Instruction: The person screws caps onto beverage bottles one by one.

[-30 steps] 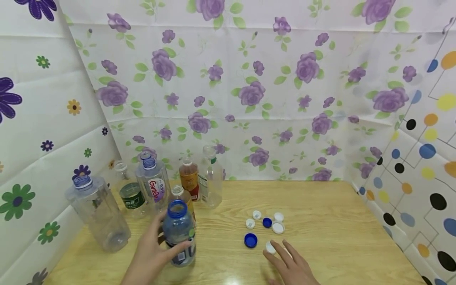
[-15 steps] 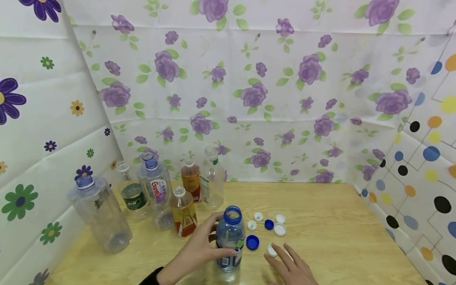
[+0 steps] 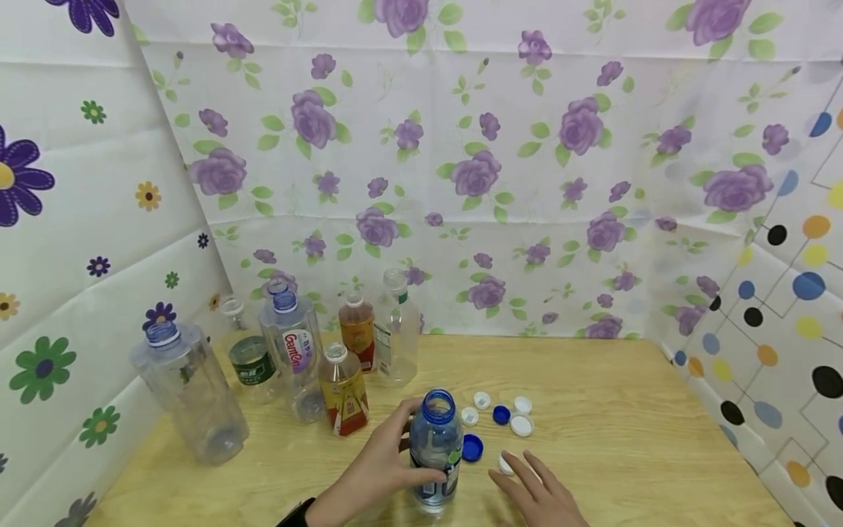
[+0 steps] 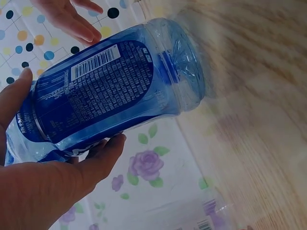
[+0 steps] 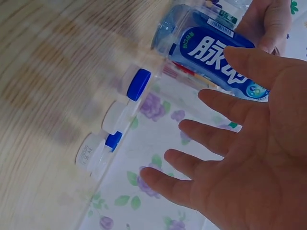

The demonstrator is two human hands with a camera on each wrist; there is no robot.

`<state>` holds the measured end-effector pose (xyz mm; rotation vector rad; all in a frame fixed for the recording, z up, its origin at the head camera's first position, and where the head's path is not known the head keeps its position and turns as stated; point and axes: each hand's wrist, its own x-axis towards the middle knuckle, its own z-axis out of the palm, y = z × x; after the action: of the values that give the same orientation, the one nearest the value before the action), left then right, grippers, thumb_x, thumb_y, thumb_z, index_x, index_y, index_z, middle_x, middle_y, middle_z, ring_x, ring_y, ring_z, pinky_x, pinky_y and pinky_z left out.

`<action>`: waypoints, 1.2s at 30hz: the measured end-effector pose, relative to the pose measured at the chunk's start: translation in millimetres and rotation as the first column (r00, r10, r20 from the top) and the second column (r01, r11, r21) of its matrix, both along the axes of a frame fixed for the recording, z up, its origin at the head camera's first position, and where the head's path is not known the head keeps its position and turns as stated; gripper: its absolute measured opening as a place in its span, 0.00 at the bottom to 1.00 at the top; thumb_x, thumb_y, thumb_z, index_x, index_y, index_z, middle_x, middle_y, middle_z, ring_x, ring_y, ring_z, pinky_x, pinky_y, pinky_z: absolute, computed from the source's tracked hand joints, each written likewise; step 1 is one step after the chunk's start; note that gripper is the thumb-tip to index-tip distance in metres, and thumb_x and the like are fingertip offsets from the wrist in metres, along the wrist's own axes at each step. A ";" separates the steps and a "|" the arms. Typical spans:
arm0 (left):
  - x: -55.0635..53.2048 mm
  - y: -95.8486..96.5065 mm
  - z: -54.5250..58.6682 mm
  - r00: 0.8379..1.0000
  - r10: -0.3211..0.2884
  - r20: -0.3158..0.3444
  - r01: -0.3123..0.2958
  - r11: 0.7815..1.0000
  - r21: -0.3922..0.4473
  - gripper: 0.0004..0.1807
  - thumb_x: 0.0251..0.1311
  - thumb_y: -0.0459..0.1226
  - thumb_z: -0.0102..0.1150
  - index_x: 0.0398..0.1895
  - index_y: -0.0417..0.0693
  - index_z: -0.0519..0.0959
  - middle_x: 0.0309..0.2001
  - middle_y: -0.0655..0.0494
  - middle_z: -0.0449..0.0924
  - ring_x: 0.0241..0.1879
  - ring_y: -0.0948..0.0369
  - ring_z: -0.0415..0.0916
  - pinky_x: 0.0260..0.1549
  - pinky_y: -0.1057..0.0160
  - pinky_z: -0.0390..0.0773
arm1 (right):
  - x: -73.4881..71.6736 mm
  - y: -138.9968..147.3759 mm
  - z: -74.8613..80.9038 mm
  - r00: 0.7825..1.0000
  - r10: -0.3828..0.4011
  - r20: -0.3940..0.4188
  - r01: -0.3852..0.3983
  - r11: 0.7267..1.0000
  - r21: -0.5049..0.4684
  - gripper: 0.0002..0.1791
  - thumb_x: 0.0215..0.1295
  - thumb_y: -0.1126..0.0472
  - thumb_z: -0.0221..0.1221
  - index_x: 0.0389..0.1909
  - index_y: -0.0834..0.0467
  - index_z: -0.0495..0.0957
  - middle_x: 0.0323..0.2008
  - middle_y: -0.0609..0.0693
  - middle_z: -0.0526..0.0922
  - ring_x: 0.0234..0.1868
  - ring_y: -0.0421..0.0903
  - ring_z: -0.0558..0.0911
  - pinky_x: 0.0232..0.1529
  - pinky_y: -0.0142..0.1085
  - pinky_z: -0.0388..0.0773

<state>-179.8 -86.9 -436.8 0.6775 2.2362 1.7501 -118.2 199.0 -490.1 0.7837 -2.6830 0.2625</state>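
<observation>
My left hand (image 3: 385, 465) grips an uncapped blue plastic drink bottle (image 3: 436, 446) around its middle, thumb in front. The bottle stands upright, its base at or just above the table. Its barcode label (image 4: 100, 81) shows in the left wrist view. To the right, my right hand (image 3: 541, 492) hovers with fingers spread, holding nothing. A white cap (image 3: 506, 462) lies by its fingertips, partly covered by them in the head view. Between bottle and right hand lies a large blue cap (image 3: 472, 447); in the right wrist view that blue cap (image 5: 138, 85) sits on the wood.
Behind, several white caps (image 3: 522, 425) and a small blue cap (image 3: 501, 414) lie loosely grouped. Several uncapped bottles stand at left: a large clear one (image 3: 197, 402), an orange-labelled one (image 3: 345, 395) and a tall clear one (image 3: 396, 337). Patterned sheets (image 3: 487, 219) border the table.
My left hand has carried the blue bottle rightward, from in front of the orange-labelled bottle to beside the large blue cap. The right hand has stayed nearly still; the head view has shifted slightly.
</observation>
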 end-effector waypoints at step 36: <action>-0.6 0.8 -1.5 1.000 -0.022 0.018 0.022 1.000 0.003 0.50 0.51 0.40 0.80 0.75 0.51 0.59 0.68 0.45 0.69 0.68 0.42 0.68 0.62 0.41 0.77 | -111.1 -63.6 28.2 0.881 0.056 0.470 -0.092 0.994 0.052 0.24 0.54 0.57 0.78 0.52 0.47 0.84 0.49 0.50 0.80 0.53 0.51 0.79 0.55 0.49 0.81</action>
<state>-180.4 -86.1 -438.3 0.6813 2.2062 1.7425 -229.3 135.4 -461.9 0.9488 -3.1336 0.4232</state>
